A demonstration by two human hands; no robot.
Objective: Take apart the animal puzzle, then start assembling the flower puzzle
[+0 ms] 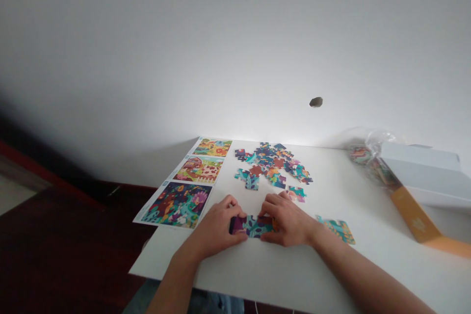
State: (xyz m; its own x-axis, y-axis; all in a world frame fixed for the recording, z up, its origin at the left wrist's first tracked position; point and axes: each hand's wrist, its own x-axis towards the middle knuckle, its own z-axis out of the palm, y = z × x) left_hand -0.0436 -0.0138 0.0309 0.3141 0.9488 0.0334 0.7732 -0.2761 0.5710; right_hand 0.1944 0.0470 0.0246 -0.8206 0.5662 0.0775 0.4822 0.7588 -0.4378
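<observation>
On the white table, a short row of jigsaw puzzle pieces lies between my two hands. My left hand grips the row's purple left end with thumb and fingers. At the other end, my right hand has its thumb and fingers closed on the puzzle pieces, partly covering them. Just beyond my hands is a loose heap of colourful jigsaw pieces. One teal and pink piece sits close to my right knuckles. Joined teal and yellow pieces lie beside my right forearm.
A sheet with three printed pictures lies at the table's left edge. An open grey and orange box stands at the right, beside clear plastic bags holding more pieces. The white wall with a hole borders the table's back.
</observation>
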